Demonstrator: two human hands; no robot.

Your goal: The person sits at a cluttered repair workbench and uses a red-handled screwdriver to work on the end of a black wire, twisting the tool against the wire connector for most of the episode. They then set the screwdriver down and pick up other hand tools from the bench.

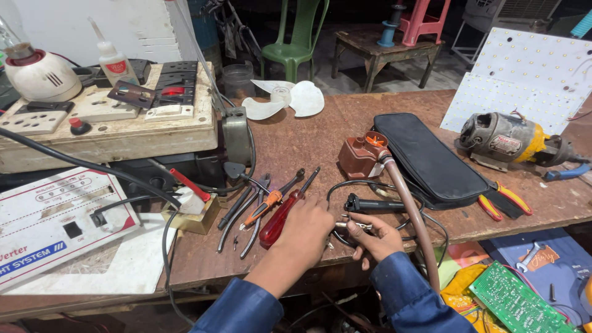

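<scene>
Workbench (320,132) of worn brown wood, seen from above. Nearest the viewer, the left hand (306,229) lies knuckles-up at the bench edge, its grip hidden (open or closed cannot be told). Just beside it, the right hand (377,237) pinches a small metal part (350,226) between its fingertips. Touching the left hand is a red-handled screwdriver (279,217), with an orange-handled screwdriver (266,206) alongside. Behind the hands lies a black soldering iron (373,203). Farther back sit a red-brown pump body (357,157) with hose (412,213), a black pouch (425,154), and an electric motor (502,142).
</scene>
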